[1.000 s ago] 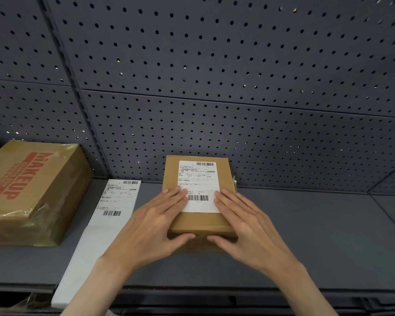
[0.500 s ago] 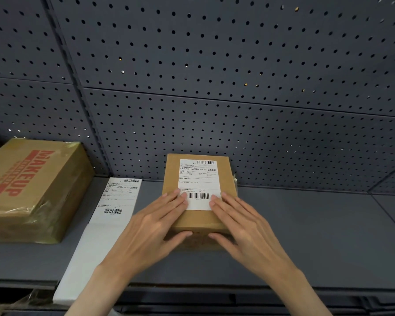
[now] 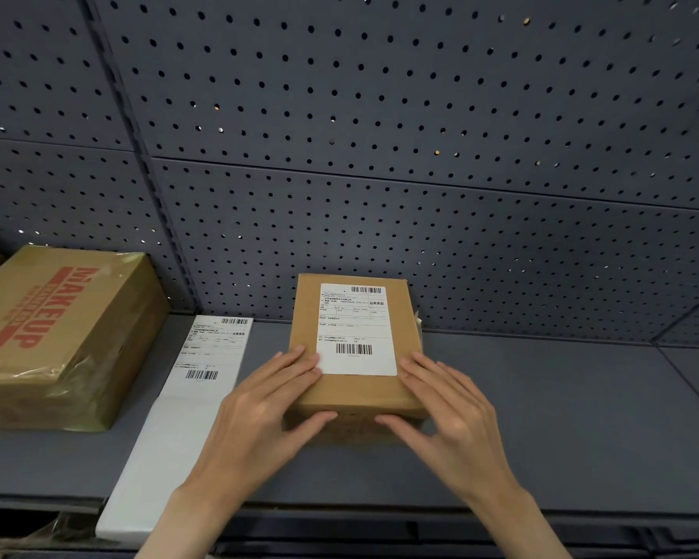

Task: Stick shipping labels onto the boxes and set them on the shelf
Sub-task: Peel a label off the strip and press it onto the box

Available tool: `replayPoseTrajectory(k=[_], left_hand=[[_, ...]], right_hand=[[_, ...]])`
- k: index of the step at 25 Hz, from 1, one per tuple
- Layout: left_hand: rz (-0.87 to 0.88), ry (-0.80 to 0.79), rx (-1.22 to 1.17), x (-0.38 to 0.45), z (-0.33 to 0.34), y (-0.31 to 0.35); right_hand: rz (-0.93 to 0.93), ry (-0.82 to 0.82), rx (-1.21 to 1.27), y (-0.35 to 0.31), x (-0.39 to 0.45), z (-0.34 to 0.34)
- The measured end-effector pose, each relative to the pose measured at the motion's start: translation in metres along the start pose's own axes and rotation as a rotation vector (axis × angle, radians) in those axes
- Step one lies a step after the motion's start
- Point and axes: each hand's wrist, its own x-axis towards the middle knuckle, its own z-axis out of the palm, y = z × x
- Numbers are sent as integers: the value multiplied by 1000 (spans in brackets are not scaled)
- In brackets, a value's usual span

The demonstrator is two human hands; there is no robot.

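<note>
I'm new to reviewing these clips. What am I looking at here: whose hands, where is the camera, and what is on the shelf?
There is no machine here: a person works with bare hands, and the single camera sits on their head, looking forward and down.

The left hand and right hand lie on the near end of a small brown box, fingers on top, thumbs against its front face. A white shipping label is stuck on the box's top.

The box stands on a grey shelf backed by a perforated panel. To the left lies a white strip of labels, and further left a larger box printed MAKEUP, wrapped in clear tape.
</note>
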Motion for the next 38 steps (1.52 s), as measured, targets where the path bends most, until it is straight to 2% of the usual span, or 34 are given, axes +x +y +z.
replayPoseTrajectory(k=[2, 5, 8, 11, 20, 27, 33, 38], left_hand=[[-166, 53, -141, 1, -4, 8], [-551, 149, -557, -6, -2, 17], [-782, 173, -848, -12, 14, 23], [-832, 174, -940, -10, 24, 32], [-867, 214, -936, -7, 26, 41], [-739, 208, -947, 11, 20, 65], [-698, 196, -957, 30, 50, 114], [-702, 237, -913, 48, 114, 182]], right_hand=[[233, 43, 229, -5, 4, -9], [700, 31, 712, -15, 4, -11], [875, 13, 948, -24, 5, 2], [933, 6, 947, -32, 8, 14], [928, 43, 933, -43, 8, 16], [907, 148, 919, -38, 10, -26], [918, 190, 932, 6, -12, -65], [888, 153, 971, 90, -46, -99]])
